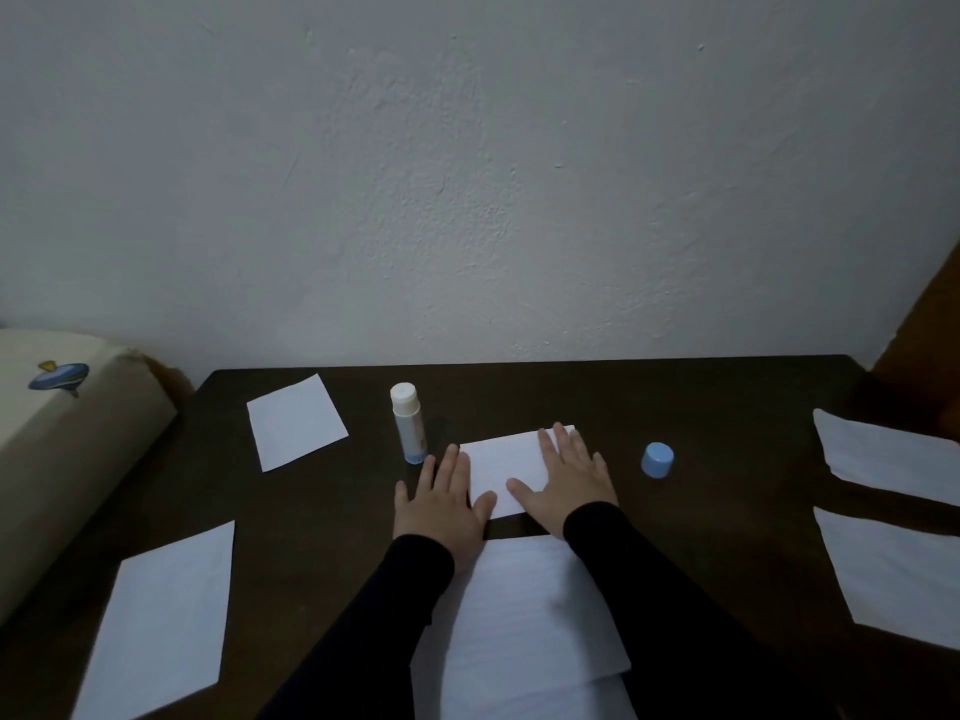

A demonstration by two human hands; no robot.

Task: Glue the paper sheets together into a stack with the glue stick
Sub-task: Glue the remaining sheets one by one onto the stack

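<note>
A small white paper sheet (506, 462) lies flat in the middle of the dark table (727, 407). My left hand (441, 504) presses flat on its left edge with straight fingers. My right hand (566, 480) lies flat on its right part, fingers spread. The glue stick (409, 423) stands upright and uncapped just left of the sheet, white glue end up. Its blue cap (657, 459) sits on the table to the right of my right hand. A larger white sheet (524, 615) lies below the hands, between my black sleeves.
More white sheets lie around: one at the back left (296, 422), one at the front left (161, 621), two at the right edge (893, 457) (898, 579). A beige cushion (62, 439) lies left of the table. A white wall rises behind.
</note>
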